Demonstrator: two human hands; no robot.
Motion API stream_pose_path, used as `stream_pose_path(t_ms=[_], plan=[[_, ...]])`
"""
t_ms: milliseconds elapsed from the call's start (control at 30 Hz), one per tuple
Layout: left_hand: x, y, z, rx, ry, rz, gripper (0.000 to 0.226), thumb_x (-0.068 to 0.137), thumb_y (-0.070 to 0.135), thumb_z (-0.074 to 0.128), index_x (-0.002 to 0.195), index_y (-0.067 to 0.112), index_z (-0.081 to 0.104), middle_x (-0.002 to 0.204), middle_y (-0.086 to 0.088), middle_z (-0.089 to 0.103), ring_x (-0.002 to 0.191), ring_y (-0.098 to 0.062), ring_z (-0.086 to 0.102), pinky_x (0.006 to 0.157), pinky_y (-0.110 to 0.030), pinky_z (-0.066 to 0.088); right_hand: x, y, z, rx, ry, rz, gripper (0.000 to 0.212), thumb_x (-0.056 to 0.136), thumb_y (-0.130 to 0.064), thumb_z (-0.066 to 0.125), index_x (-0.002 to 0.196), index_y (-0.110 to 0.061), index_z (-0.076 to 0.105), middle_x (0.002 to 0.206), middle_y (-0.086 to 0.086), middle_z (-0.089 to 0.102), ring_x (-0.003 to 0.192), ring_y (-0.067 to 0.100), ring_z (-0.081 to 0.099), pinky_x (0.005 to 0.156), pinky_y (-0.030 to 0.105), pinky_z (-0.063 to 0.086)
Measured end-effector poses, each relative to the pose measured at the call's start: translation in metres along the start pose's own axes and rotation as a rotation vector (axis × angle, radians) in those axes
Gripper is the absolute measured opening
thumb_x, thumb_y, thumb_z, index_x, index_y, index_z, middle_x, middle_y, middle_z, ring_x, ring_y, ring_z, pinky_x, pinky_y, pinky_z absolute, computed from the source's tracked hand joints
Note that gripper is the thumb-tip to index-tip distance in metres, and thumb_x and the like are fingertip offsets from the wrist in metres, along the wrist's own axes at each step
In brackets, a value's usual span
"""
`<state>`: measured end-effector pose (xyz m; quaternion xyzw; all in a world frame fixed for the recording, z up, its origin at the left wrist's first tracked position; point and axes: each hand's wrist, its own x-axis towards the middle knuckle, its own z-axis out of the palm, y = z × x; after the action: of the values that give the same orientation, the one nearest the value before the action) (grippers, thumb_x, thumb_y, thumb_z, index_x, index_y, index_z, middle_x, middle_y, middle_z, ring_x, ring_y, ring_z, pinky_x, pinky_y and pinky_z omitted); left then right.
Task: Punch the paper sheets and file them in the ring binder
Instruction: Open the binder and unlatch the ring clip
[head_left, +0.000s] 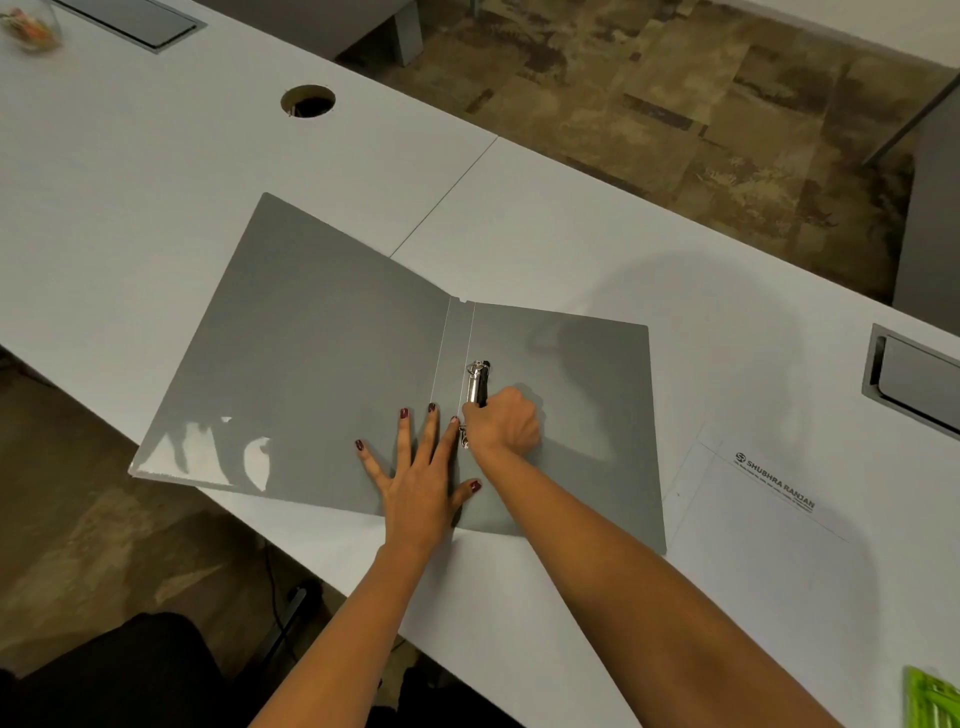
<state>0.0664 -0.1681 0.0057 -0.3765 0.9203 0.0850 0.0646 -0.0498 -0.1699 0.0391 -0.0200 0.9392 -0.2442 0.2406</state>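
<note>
Head view shows our left hand (415, 470) spread flat, fingers open, pinning the glossy grey ring binder (322, 364), which lies open on the matte white desk (156, 208). Beside it, our right hand (503, 420) is closed around the chrome ring mechanism (476, 382). We should probably hold the cover steady and work the rings open evenly. Printed paper sheets (769, 525) wait flat at right.

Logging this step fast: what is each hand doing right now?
Left hand: open, flat on the ring binder.
Right hand: closed around the ring mechanism.
</note>
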Motion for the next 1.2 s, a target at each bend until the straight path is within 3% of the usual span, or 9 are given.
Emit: stream_pose_path(t_ms=[200, 367, 533, 700, 867, 1067, 1200], plan=[[0.000, -0.001, 0.000, 0.033, -0.011, 0.017, 0.084, 0.080, 0.069, 0.043, 0.149, 0.027, 0.016, 0.159, 0.000, 0.008, 0.146, -0.032, -0.003, 0.097, -0.067, -0.027, -0.003, -0.008, 0.003, 0.107, 0.005, 0.056, 0.024, 0.088, -0.021, 0.060, 0.110, -0.012, 0.063, 0.110, 0.008, 0.066, 0.103, 0.028, 0.062, 0.092, 0.044, 0.047], [0.001, -0.001, 0.002, 0.077, -0.018, 0.011, 0.084, 0.082, 0.071, 0.037, 0.150, 0.031, 0.008, 0.160, 0.002, -0.001, 0.145, -0.030, -0.012, 0.096, -0.067, -0.029, 0.004, -0.010, -0.001, 0.180, -0.023, 0.129, 0.022, 0.090, -0.027, 0.059, 0.106, -0.016, 0.068, 0.104, 0.007, 0.070, 0.094, 0.026, 0.065, 0.089, 0.041, 0.051], [0.002, -0.001, 0.003, 0.070, -0.023, 0.003, 0.084, 0.080, 0.070, 0.043, 0.150, 0.031, 0.014, 0.160, 0.002, 0.007, 0.146, -0.030, -0.005, 0.098, -0.068, -0.026, 0.013, -0.013, -0.009, 0.271, -0.069, 0.185, 0.027, 0.082, -0.030, 0.069, 0.099, -0.009, 0.062, 0.100, 0.012, 0.070, 0.091, 0.031, 0.067, 0.087, 0.044, 0.053], [0.001, 0.000, 0.003, 0.055, -0.017, -0.004, 0.084, 0.078, 0.069, 0.048, 0.148, 0.030, 0.022, 0.159, 0.001, 0.015, 0.146, -0.031, 0.004, 0.099, -0.071, -0.019, 0.013, -0.016, -0.003, 0.181, -0.028, 0.117, 0.029, 0.081, -0.034, 0.069, 0.095, -0.009, 0.063, 0.100, 0.013, 0.069, 0.092, 0.031, 0.066, 0.080, 0.040, 0.055], [0.003, 0.001, 0.004, 0.060, -0.019, -0.010, 0.084, 0.079, 0.070, 0.045, 0.148, 0.029, 0.020, 0.159, 0.001, 0.012, 0.146, -0.032, 0.000, 0.098, -0.072, -0.019, 0.011, -0.022, 0.000, 0.041, 0.003, 0.026, 0.031, 0.084, -0.028, 0.068, 0.105, -0.006, 0.063, 0.105, 0.013, 0.067, 0.094, 0.028, 0.066, 0.077, 0.038, 0.057], [0.002, 0.002, 0.002, 0.042, -0.004, -0.007, 0.085, 0.076, 0.070, 0.051, 0.146, 0.026, 0.029, 0.156, -0.001, 0.023, 0.145, -0.035, 0.012, 0.098, -0.075, -0.009, 0.008, -0.024, 0.003, -0.004, 0.035, -0.019, 0.036, 0.085, -0.021, 0.067, 0.112, -0.002, 0.054, 0.110, 0.015, 0.064, 0.094, 0.028, 0.065, 0.077, 0.037, 0.057], [0.002, 0.002, 0.002, 0.048, -0.015, -0.018, 0.085, 0.077, 0.070, 0.050, 0.147, 0.028, 0.026, 0.158, 0.000, 0.019, 0.145, -0.034, 0.007, 0.099, -0.074, -0.013, 0.016, -0.024, -0.004, 0.113, -0.052, 0.080, 0.022, 0.084, -0.016, 0.067, 0.103, -0.006, 0.062, 0.104, 0.014, 0.068, 0.093, 0.030, 0.067, 0.079, 0.041, 0.057]])
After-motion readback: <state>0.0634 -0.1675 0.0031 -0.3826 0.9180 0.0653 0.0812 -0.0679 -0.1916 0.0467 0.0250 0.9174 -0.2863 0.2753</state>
